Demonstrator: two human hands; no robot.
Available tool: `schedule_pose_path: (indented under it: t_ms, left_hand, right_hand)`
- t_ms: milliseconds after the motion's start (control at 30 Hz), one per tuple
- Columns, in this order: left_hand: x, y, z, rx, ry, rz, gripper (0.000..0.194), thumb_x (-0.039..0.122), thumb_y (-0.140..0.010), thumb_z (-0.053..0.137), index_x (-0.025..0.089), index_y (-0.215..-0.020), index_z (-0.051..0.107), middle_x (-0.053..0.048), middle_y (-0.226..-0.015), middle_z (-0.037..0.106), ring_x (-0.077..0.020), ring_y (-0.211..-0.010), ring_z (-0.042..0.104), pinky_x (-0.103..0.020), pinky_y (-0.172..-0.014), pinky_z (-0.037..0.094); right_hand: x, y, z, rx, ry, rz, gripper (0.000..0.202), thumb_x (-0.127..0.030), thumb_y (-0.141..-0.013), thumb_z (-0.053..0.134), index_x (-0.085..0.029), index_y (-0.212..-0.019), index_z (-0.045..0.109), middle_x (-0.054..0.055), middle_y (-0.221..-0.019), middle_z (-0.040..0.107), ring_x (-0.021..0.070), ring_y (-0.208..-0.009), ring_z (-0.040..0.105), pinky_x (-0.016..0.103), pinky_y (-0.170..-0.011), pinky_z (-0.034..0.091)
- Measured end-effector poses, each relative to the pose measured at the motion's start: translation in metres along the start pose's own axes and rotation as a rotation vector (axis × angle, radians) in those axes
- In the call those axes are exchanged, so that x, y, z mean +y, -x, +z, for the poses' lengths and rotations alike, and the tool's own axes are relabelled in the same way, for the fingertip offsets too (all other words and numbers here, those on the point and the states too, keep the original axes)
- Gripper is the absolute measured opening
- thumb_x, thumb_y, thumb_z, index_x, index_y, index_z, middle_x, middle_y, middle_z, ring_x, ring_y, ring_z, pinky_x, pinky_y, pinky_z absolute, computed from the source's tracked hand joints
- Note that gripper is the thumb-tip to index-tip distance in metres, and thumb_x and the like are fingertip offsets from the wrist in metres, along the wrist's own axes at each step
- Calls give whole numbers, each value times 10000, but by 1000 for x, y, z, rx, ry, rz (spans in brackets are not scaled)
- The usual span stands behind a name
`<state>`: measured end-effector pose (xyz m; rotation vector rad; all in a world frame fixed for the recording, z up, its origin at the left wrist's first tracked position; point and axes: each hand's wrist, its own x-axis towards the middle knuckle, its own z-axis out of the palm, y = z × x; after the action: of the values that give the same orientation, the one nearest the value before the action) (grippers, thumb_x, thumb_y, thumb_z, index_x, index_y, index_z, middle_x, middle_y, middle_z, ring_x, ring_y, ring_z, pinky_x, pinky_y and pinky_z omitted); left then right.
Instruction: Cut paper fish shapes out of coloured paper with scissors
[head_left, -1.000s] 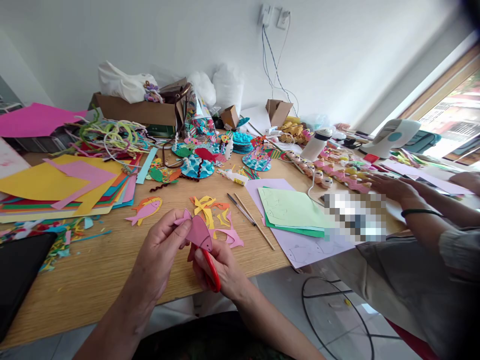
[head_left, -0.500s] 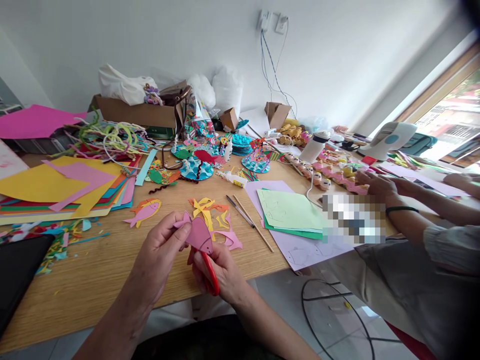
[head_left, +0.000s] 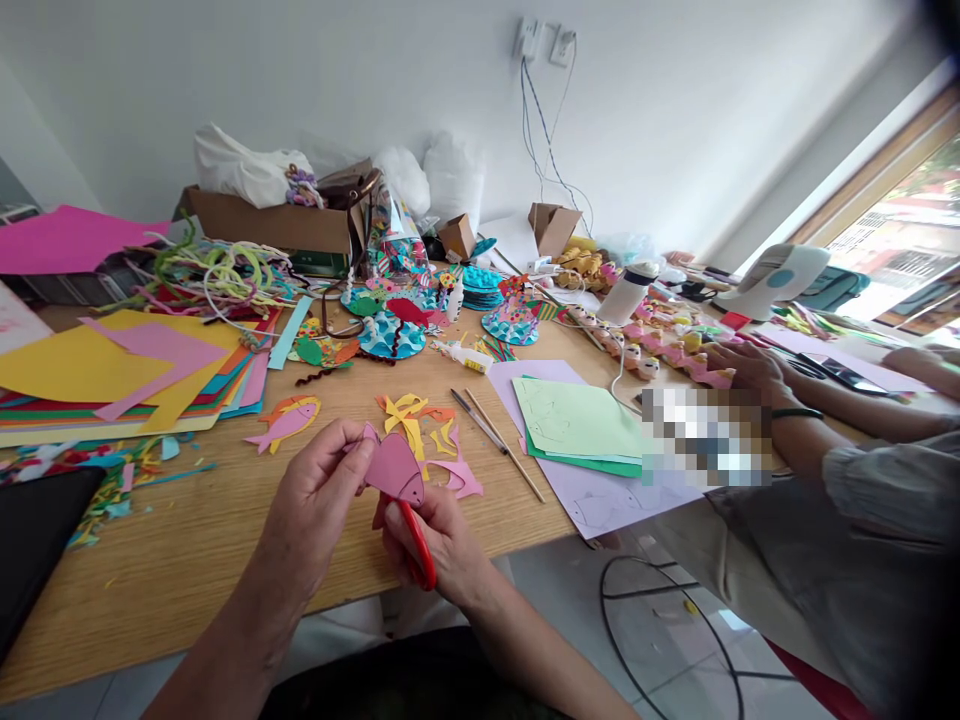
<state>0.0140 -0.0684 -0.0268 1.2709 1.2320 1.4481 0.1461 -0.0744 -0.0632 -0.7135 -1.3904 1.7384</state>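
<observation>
A pink paper fish (head_left: 395, 468) with a drawn eye and gill line is pinched by its tail end between the thumb and fingers of my left hand (head_left: 324, 490). Red-handled scissors (head_left: 418, 545) are in my right hand (head_left: 435, 540), just under the head end of the fish; the paper hides their blades. Pink and yellow paper scraps (head_left: 405, 422) lie on the table behind my hands. To the left of them rests a finished-looking pink fish on an orange and yellow backing (head_left: 285, 424).
Coloured paper sheets (head_left: 112, 365) are stacked at the left, beside small clippings. Green sheets (head_left: 581, 415), a pen and a stick (head_left: 517, 460) lie right of centre. Decorated blue cones and a glue bottle (head_left: 469, 358) stand behind. Another person's hands (head_left: 754, 375) are at the right.
The pink fish has turned slightly in my fingers, while both my hands stay nearly in place. At the right, the other person's hands and sleeve have shifted a little to the left.
</observation>
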Motion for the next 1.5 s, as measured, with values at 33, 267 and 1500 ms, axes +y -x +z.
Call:
schedule_pose_path:
  t_ms: [33,267,1500]
  left_hand:
    - [0,0,0,-4,3,0,149,270,-810,588,220,-670,605,41,-600,468,-126,-555,398,-216,-495,349]
    - [2,1,-1,1,0,12,132,274,-801,595,221,-681,613,40,-607,486,-129,-559,411,-220,-499,355]
    - [-1,1,-3,-49,-49,-2,219,319,-812,590,230,-613,570,33,-589,464,-149,-577,388,-247,-520,334]
  right_hand:
    - [-1,0,0,0,2,0,469,-560,-847,582,-189,-605,427,-72,-450,396,36,-378,320,157,-362,261]
    - [-2,0,0,-2,14,15,502,-623,-815,583,-198,-610,414,-76,-447,388,41,-372,321,165,-360,262]
    - [3,3,-6,5,36,-16,378,-478,-848,610,-183,-663,463,-58,-554,373,55,-459,293,171,-414,244]
